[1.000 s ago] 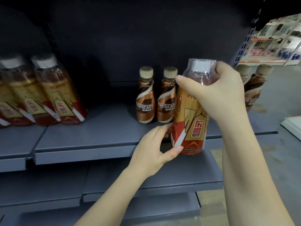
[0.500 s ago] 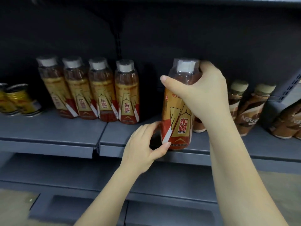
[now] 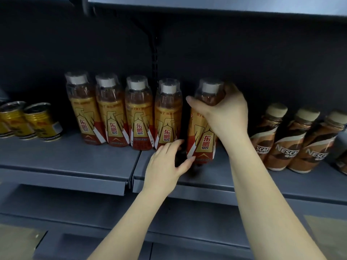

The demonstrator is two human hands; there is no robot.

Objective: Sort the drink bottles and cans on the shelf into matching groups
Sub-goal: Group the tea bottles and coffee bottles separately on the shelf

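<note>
My right hand (image 3: 224, 112) grips the neck and shoulder of a gold-and-red energy drink bottle (image 3: 201, 139) with a white cap, its base at the grey shelf (image 3: 216, 182). My left hand (image 3: 168, 162) rests at the bottle's base, thumb against its lower left side. Directly left of it stands a row of several matching gold-and-red bottles (image 3: 139, 113). Three brown Nescafé coffee bottles (image 3: 289, 139) stand to the right. Gold cans (image 3: 42, 121) sit at the far left.
The shelf is two grey panels with a seam (image 3: 132, 177) between them, below the bottle row's right end. A lower grey shelf (image 3: 93, 207) juts out beneath. A dark back panel and an upper shelf (image 3: 206, 4) close the space above.
The bottle in my right hand has moved left and down to the shelf, beside the row of matching bottles. My view has shifted left, bringing the cans fully into sight.
</note>
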